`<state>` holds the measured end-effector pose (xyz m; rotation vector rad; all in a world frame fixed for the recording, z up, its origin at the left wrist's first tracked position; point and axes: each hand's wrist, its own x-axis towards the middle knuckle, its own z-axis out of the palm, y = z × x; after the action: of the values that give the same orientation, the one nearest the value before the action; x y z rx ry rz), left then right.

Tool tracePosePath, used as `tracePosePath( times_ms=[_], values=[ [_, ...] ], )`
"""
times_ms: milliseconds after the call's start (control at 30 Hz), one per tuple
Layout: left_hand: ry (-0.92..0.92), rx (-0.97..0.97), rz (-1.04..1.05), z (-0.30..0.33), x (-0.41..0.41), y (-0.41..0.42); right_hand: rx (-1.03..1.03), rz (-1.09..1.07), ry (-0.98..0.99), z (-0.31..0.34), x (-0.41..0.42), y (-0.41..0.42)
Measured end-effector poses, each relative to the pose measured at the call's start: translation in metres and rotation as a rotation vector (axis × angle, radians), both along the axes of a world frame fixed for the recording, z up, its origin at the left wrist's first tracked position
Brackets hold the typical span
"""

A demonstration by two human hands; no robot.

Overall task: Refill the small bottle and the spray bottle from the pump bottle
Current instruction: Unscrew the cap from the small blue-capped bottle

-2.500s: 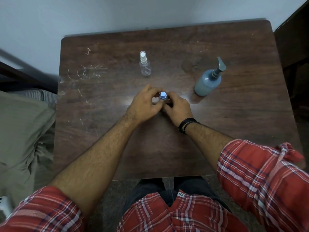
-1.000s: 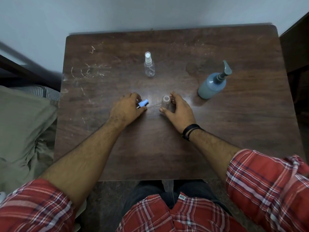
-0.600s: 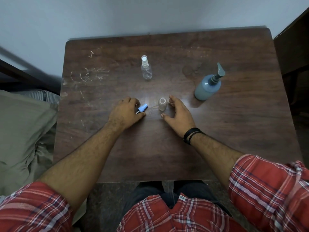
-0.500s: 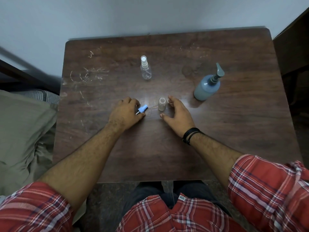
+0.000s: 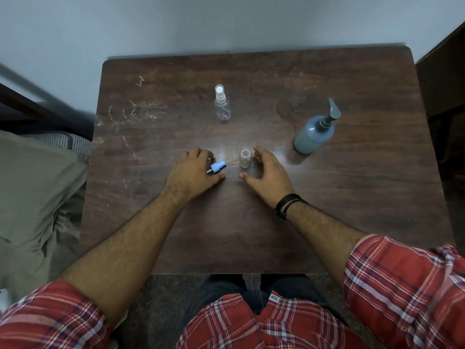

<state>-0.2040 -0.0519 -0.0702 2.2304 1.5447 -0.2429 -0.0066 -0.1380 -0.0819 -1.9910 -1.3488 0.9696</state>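
The small clear bottle [image 5: 245, 159] stands uncapped at the middle of the dark wooden table [image 5: 364, 197]. My right hand [image 5: 268, 172] curves loosely around its right side, fingers spread and just apart from it. The bottle's blue cap [image 5: 218, 167], with its thin clear tube pointing toward the bottle, lies low at the table, and my left hand [image 5: 192, 172] pinches its near end between fingers and thumb. A clear spray bottle [image 5: 222, 107] with a white top stands farther back. The blue-grey pump bottle [image 5: 313, 134] stands at the right.
The table's back edge meets a pale wall. A dark piece of furniture [image 5: 442, 91] stands to the right of the table. A bed with olive cloth [image 5: 37, 197] lies to the left. White scratches mark the table's left part.
My left hand took the blue cap off the small bottle and carried it left, down to the table. My right hand loosened its hold on the bottle and now stands open beside it.
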Motion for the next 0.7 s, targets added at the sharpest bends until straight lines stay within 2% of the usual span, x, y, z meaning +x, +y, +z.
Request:
tracePosePath(
  times_ms=[333, 700],
  values=[
    [-0.002, -0.036, -0.035, -0.002, 0.001, 0.001, 0.001, -0.01, 0.007, 0.001, -0.001, -0.002],
    [-0.046, 0.002, 0.051, 0.0, 0.02, 0.038, 0.002, -0.002, 0.004, 0.0, 0.0, -0.001]
  ],
)
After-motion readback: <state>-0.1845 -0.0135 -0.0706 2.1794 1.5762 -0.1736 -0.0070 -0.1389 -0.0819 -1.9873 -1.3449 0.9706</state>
